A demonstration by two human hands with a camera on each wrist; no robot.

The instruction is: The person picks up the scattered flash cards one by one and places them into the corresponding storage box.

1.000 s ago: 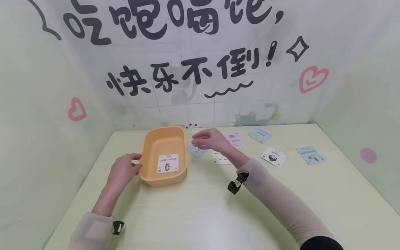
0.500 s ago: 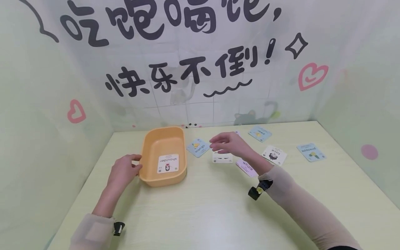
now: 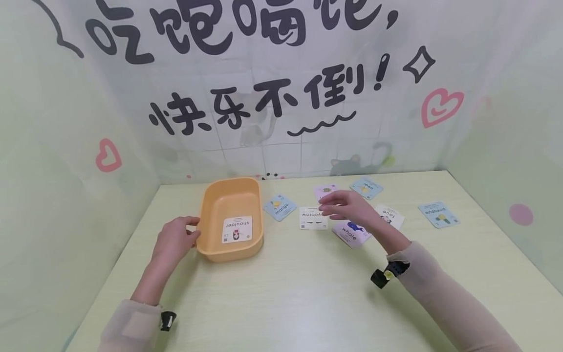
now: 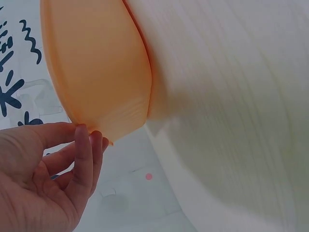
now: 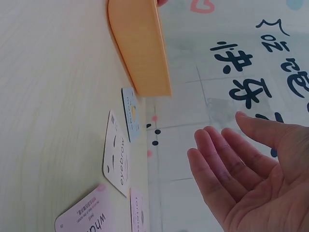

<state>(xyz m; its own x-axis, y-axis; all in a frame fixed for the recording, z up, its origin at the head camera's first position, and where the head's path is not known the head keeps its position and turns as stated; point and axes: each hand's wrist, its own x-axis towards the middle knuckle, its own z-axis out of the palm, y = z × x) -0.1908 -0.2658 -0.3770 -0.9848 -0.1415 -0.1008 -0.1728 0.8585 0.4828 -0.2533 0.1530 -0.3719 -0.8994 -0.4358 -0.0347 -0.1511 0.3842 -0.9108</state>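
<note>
Head view: one orange tray [image 3: 210, 205] is seen on the pale green bench [image 3: 286, 293], and one white card marked "shoulder" [image 3: 236, 230] lies flat on its floor. The left hand [image 3: 173, 239] is placed at the near left rim of the tray; in the left wrist view the fingertips [image 4: 84, 137] are seen touching the rim edge of the tray [image 4: 96, 63], with the fingers only lightly bent, so the grip is loose and not closed around the rim.

The right hand [image 3: 347, 208] is held above the cards to the right of the tray. In the right wrist view its grip [image 5: 241, 169] is spread, the fingers nearly straight, the palm bare, and nothing is pinched.

Seven cards are counted outside the tray, all lying flat on the bench: one blue "mango" card [image 3: 279, 207] just beside the tray, one white "eyebrow" card [image 3: 313, 218], one pink "whale" card [image 3: 351, 232] below the right hand, one pink card [image 3: 324, 190] partly covered by the fingers, one blue "pear" card [image 3: 366, 187], one white "face" card [image 3: 390, 216] partly hidden by the wrist, and one blue card [image 3: 439, 214] far to the right, whose word cannot be read with certainty.
</note>
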